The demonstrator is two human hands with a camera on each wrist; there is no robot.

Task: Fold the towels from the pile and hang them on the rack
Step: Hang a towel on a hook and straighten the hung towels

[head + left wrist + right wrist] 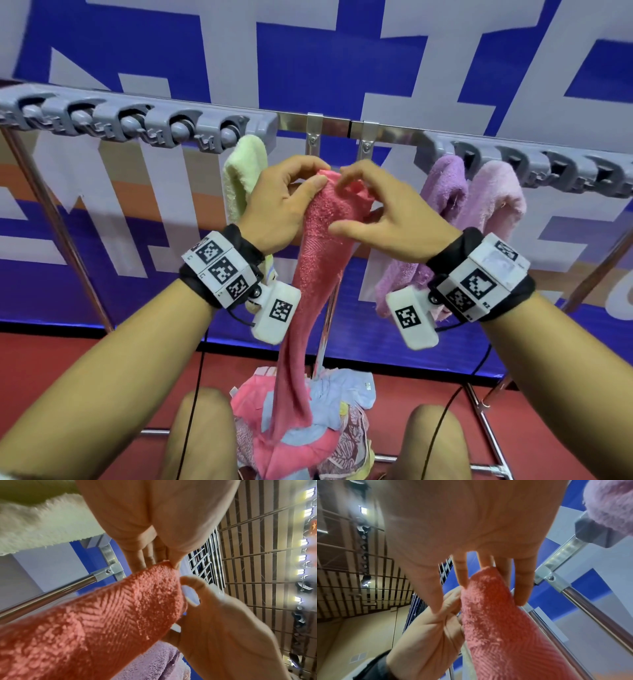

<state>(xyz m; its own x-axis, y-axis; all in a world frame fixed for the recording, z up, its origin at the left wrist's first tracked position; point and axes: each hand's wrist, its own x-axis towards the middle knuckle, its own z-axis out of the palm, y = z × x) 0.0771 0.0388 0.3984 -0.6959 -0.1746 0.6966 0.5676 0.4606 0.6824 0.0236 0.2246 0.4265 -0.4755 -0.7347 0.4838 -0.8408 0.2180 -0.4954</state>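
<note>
Both hands hold the top end of a coral-pink terry towel (322,260) just below the metal rack rail (329,125). The left hand (277,209) pinches its upper edge; the right hand (387,216) seems to curl loosely round it. The towel hangs down to the pile of coloured towels (308,428) on the floor.

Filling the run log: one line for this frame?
stage: gathering top edge | left hand: pinches red towel | right hand: pinches same | hung: green, purple, pink
</note>
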